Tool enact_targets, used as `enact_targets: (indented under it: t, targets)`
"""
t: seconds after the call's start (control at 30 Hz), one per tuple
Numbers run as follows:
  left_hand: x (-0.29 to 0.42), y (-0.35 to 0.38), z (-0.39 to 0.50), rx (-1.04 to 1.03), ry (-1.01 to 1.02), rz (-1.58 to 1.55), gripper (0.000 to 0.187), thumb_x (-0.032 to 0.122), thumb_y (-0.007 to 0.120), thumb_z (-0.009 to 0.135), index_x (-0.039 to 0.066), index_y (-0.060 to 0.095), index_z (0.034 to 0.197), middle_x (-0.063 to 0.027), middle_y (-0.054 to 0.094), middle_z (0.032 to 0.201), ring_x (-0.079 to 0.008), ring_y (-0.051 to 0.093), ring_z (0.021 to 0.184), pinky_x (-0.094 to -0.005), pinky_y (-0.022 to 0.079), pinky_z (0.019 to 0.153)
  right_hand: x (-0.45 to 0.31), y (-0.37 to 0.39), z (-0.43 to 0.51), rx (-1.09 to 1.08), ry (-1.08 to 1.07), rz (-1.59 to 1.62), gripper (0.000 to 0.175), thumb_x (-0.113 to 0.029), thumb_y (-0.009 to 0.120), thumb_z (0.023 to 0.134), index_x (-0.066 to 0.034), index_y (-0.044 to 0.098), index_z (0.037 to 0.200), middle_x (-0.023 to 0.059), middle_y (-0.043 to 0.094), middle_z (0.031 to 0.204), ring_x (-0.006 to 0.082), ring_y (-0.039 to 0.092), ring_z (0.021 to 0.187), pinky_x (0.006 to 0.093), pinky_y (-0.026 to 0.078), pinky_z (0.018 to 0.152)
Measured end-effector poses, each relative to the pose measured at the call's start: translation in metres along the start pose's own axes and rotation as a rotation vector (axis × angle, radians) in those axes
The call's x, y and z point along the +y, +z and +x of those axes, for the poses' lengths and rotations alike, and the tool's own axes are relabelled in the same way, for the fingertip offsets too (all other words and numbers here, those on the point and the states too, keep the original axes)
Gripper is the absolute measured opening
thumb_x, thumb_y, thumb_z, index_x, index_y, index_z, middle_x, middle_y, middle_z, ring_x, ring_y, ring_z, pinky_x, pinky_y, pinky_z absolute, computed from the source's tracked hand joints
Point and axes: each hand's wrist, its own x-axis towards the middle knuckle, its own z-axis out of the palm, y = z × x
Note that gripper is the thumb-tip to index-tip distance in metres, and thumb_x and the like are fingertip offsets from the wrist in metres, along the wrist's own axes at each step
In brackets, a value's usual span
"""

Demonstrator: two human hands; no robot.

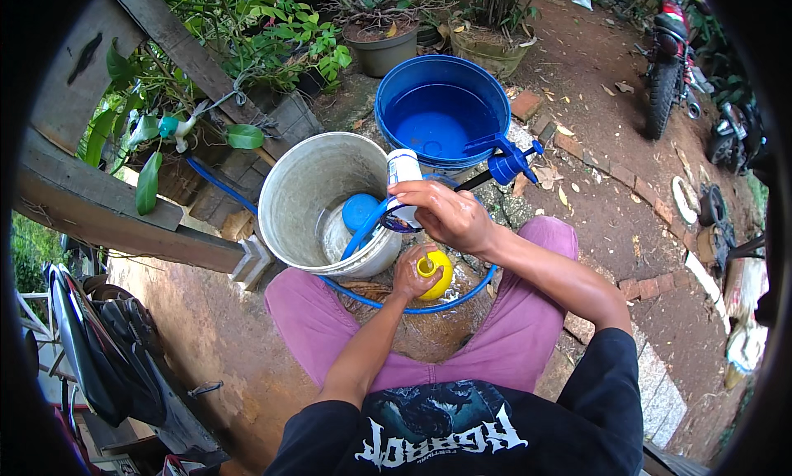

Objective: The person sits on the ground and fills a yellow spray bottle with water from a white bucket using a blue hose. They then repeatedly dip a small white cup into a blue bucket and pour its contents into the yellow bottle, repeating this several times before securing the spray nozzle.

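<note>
My left hand grips a round yellow bottle by its side near the open neck, low between my legs. Above it, my right hand holds a small white and dark-blue labelled container, tilted with its mouth downward. A thin stream of clear liquid shows at the bottle's neck. Just beyond the right hand is a blue pump sprayer head with a black tube. The tube runs behind the right hand; whether the fingers hold it, I cannot tell.
A whitish bucket stands ahead, with a blue round object inside. A blue hose loops over its rim and around the bottle. Behind are a blue bucket of water and potted plants. Bricks edge the soil.
</note>
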Motion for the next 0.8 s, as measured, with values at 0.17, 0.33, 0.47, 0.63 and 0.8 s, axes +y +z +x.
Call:
enact_targets:
  t: [0.17, 0.33, 0.47, 0.63, 0.8]
  targets:
    - [-0.0001, 0.0041, 0.0017, 0.119, 0.128, -0.016, 0.038, 0.032, 0.078, 0.078, 0.006, 0.067, 0.104, -0.0177, 0.068, 0.101, -0.0421, 0.066, 0.097, -0.049, 0.052, 0.085, -0.001, 0.001, 0.0008, 0.018, -0.026, -0.018, 0.039, 0.006, 0.067, 0.081, -0.0056, 0.062, 0.118, 0.0047, 0.07, 0.13, 0.0189, 0.074, 0.098, 0.0296, 0.06, 0.059]
    - [0.0014, 0.0034, 0.0013, 0.126, 0.129, 0.033, 0.038, 0.033, 0.077, 0.079, 0.007, 0.066, 0.104, -0.0176, 0.067, 0.098, -0.0423, 0.065, 0.095, -0.0503, 0.052, 0.086, -0.0007, 0.0008, 0.0019, 0.028, -0.037, -0.022, 0.04, 0.006, 0.067, 0.08, -0.0057, 0.062, 0.118, 0.0048, 0.07, 0.131, 0.0186, 0.074, 0.098, 0.0293, 0.059, 0.059]
    - [0.0034, 0.0013, 0.0007, 0.111, 0.106, 0.006, 0.04, 0.034, 0.077, 0.079, 0.006, 0.067, 0.107, -0.0192, 0.068, 0.101, -0.0436, 0.065, 0.098, -0.0513, 0.051, 0.087, -0.0019, 0.0004, 0.002, 0.035, -0.048, -0.016, 0.04, 0.007, 0.067, 0.08, -0.0059, 0.062, 0.118, 0.0047, 0.07, 0.131, 0.0183, 0.074, 0.099, 0.0285, 0.059, 0.058]
    - [0.0056, -0.0014, 0.0016, 0.089, 0.108, 0.006, 0.047, 0.035, 0.077, 0.079, 0.003, 0.067, 0.113, -0.0233, 0.069, 0.109, -0.0459, 0.064, 0.103, -0.052, 0.051, 0.088, -0.0064, -0.0006, 0.0019, 0.028, -0.058, -0.021, 0.04, 0.005, 0.069, 0.08, -0.0061, 0.062, 0.118, 0.0049, 0.07, 0.132, 0.0175, 0.074, 0.101, 0.0284, 0.059, 0.059]
    - [0.0035, -0.0012, 0.0005, 0.07, 0.073, 0.008, 0.047, 0.036, 0.078, 0.079, 0.006, 0.068, 0.113, -0.0203, 0.07, 0.11, -0.0432, 0.065, 0.104, -0.0519, 0.05, 0.091, -0.0092, -0.0032, 0.0036, 0.041, -0.107, -0.031, 0.045, 0.008, 0.073, 0.078, -0.0051, 0.06, 0.12, 0.0116, 0.072, 0.126, 0.022, 0.076, 0.095, 0.0285, 0.059, 0.06]
